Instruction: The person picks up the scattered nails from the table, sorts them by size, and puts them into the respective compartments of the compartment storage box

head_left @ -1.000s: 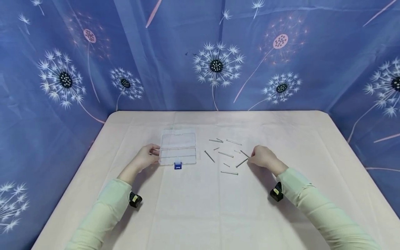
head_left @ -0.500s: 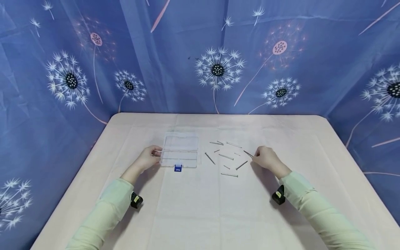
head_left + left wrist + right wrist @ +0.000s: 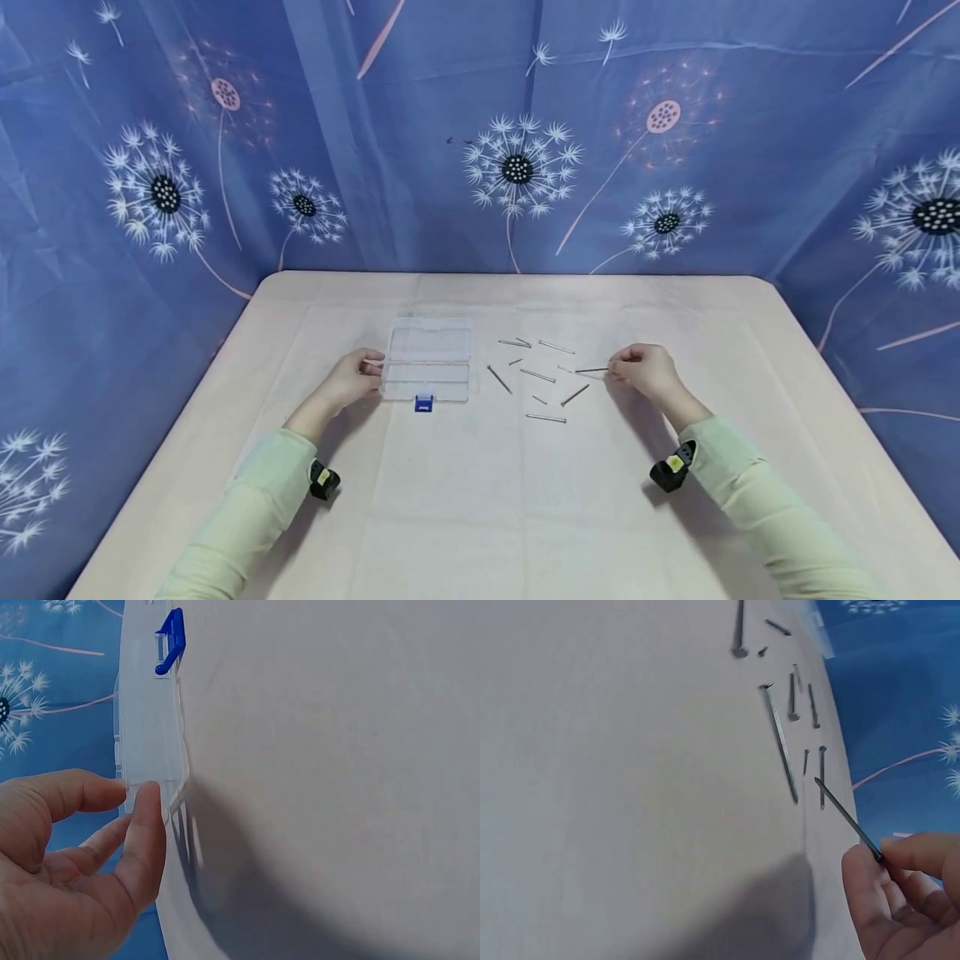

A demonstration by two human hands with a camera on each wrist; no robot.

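A clear plastic storage box (image 3: 431,344) lies with its lid raised on the left part of the table; a blue latch (image 3: 423,404) is on its front edge. My left hand (image 3: 351,379) holds the box's left end between thumb and fingers, seen closely in the left wrist view. My right hand (image 3: 647,372) pinches a long nail (image 3: 847,818) by its head end, the point reaching left above the table. Loose nails of several sizes, among them a long nail (image 3: 546,417) and a slanted nail (image 3: 499,379), lie between the box and my right hand.
A pale cloth covers the table (image 3: 465,500). Blue curtains (image 3: 420,150) with dandelion prints stand right behind its far edge and along both sides. Each wrist carries a small black camera (image 3: 325,481).
The right hand has lifted a nail from the right side of the group and drawn it a little to the right, its point now toward the left. The left hand stays at the box.
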